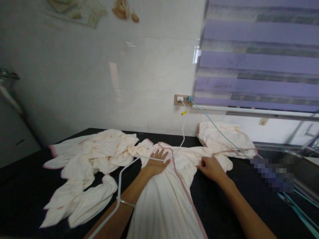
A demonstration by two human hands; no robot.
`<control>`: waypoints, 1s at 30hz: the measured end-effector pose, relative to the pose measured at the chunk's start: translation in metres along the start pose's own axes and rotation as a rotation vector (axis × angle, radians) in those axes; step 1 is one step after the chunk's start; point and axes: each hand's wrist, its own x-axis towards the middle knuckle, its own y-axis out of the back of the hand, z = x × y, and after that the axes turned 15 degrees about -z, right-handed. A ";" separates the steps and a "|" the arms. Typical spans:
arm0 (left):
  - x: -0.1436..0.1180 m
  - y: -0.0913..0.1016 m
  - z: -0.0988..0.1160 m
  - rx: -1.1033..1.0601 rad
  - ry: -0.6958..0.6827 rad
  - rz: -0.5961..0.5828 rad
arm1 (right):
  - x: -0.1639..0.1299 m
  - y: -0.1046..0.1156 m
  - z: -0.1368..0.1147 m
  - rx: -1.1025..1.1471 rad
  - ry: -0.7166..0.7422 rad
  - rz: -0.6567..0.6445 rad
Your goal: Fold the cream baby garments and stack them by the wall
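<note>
A cream garment with pink edging (164, 196) is spread over the dark counter in front of me and hangs down toward the camera. My left hand (157, 163) lies flat on its upper part, fingers spread. A white cable (119, 186) crosses over the left hand and forearm. At the garment's right side, where a sleeve-like piece reaches out, my right hand (211, 168) has its fingers curled closed on the cloth edge. The fingertips are partly hidden.
More crumpled cream cloth (99, 149) is heaped at the left, and another bunch (224, 136) lies at the back right. A wall socket (184, 99) holds two plugs; a teal cable (221, 132) runs rightward to a blurred-out object. A metal sink (304, 169) is at far right.
</note>
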 end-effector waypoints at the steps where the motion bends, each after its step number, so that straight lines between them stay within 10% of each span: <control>1: -0.001 0.000 0.000 0.001 -0.002 0.007 | -0.002 -0.004 -0.009 -0.037 0.013 -0.032; 9: 0.000 -0.005 0.002 0.015 -0.014 0.078 | -0.019 -0.033 -0.083 0.012 0.195 -0.038; 15: 0.005 -0.018 0.000 0.070 -0.033 0.176 | -0.027 -0.042 -0.104 0.574 0.500 -0.091; 22: 0.005 -0.021 0.000 0.059 -0.028 0.232 | -0.023 -0.037 -0.104 1.597 0.375 -0.205; 30: 0.007 -0.023 -0.002 0.037 -0.031 0.259 | -0.050 -0.014 -0.046 1.402 0.158 -0.404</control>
